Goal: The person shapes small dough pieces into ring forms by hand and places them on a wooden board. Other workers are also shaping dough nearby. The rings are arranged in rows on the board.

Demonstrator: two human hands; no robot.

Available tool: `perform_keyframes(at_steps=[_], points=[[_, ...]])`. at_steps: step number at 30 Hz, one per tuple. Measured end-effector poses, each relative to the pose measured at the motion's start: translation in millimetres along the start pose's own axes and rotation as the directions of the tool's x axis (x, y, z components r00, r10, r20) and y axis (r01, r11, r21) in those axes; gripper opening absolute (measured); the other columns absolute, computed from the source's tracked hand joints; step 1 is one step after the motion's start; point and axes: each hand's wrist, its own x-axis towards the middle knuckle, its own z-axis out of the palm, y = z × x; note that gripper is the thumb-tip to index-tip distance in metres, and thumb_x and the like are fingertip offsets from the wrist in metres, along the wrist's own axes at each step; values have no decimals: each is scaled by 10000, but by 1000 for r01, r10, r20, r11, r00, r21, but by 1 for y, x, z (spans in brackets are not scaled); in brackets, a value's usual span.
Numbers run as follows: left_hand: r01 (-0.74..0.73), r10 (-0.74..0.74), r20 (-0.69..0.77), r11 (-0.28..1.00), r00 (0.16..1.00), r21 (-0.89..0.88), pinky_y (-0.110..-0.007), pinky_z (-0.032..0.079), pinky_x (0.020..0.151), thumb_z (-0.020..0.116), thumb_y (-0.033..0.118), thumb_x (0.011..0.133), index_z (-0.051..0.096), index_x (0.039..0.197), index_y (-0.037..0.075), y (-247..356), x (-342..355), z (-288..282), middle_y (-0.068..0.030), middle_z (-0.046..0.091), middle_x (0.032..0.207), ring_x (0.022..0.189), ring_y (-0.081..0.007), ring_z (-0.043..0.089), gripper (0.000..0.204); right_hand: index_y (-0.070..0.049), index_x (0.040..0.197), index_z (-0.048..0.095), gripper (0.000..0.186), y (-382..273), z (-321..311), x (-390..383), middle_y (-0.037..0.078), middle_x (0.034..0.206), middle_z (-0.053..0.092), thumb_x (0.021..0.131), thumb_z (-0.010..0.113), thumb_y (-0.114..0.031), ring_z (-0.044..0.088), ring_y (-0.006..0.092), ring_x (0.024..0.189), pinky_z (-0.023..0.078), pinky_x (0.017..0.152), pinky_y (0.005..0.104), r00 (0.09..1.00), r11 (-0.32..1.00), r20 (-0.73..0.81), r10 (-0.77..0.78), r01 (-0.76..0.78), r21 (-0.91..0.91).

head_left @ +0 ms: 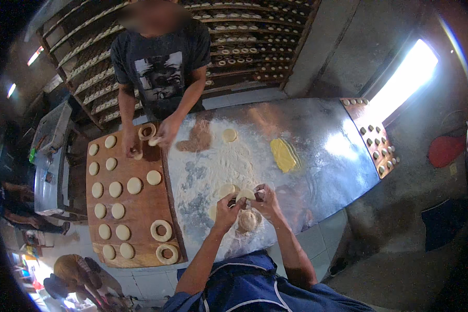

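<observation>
Near the front edge of the floured metal table, a pale piece of dough (pixel 245 195) is held up between my two hands. The fingers of my left hand (pixel 226 212) close on its left side. My right hand (pixel 268 204) pinches it from the right. Just under my hands lies a round, tan, floury lump (pixel 249 221); I cannot tell what it is made of. A flat dough disc (pixel 226 190) rests beyond my left hand, and another disc (pixel 212 212) is partly hidden beside it. Farther off, one more dough disc (pixel 229 135) lies in the flour.
On the left, a wooden board (pixel 143 208) carries several dough discs and rings. Across the table a co-worker (pixel 161 67) handles dough rings over it. A yellow smear (pixel 284 155) lies right of centre. Small pieces sit on a board (pixel 374 140) at the far right; loaded racks (pixel 244 36) stand behind.
</observation>
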Motion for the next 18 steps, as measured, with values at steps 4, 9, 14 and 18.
perform_keyframes(at_steps=[4, 9, 14, 18], points=[[2, -1, -56, 1000, 998, 10, -307, 529, 757, 642, 145, 901, 625, 1054, -35, 13, -9, 15, -108, 680, 945, 854, -163, 656, 237, -17, 1124, 451, 460, -12, 2, -10, 75, 816, 627, 746, 713, -13, 598, 116, 729, 478, 623, 253, 977, 955, -45, -210, 195, -224], [11, -39, -123, 975, 992, -221, -296, 513, 783, 637, 142, 909, 589, 1092, -9, 11, -12, 32, -78, 655, 962, 890, -150, 628, 242, -16, 1216, 432, 592, -33, -4, -12, 91, 867, 645, 712, 736, -71, 623, 149, 772, 508, 656, 281, 988, 995, 122, -91, 96, -33], [87, 13, 115, 574, 993, -814, -278, 490, 856, 627, 89, 901, 466, 1249, 52, -1, -15, 32, -70, 598, 1138, 1013, -162, 595, 385, -22, 1248, 435, 482, -37, -18, -9, 77, 940, 624, 834, 638, -162, 600, 153, 813, 496, 715, 290, 890, 924, 440, -121, -62, 378], [84, -51, 74, 820, 996, -565, -296, 510, 843, 652, -44, 805, 436, 1253, 69, -2, -22, 27, -73, 565, 1157, 1019, -185, 600, 509, -17, 1106, 516, 362, -9, -4, 0, 39, 815, 608, 961, 479, -347, 550, 139, 704, 437, 609, 277, 953, 874, 216, 213, -285, 394]])
